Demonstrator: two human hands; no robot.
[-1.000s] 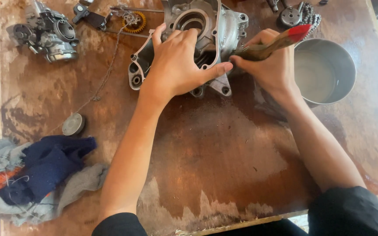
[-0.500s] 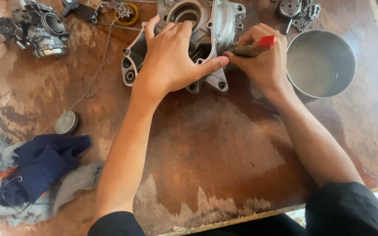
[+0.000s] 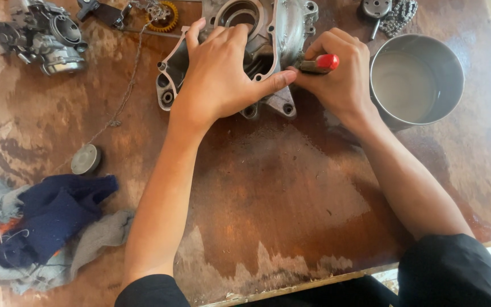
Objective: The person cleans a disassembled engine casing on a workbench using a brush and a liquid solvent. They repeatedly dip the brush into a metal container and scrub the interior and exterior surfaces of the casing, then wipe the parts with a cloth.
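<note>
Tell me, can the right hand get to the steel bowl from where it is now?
Probably yes. The right hand grips a red-tipped brush at the engine casing, and the steel bowl stands just to its right on the wooden table. Nothing lies between them, and the bowl's mouth is open.

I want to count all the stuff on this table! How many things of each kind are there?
Metal engine parts: 2, the casing and the carburettor
Brushes: 1
Metal bowls: 1
Yellow gears: 1
Round caps: 1
Rag piles: 1
Chains: 1
Total: 8
</note>
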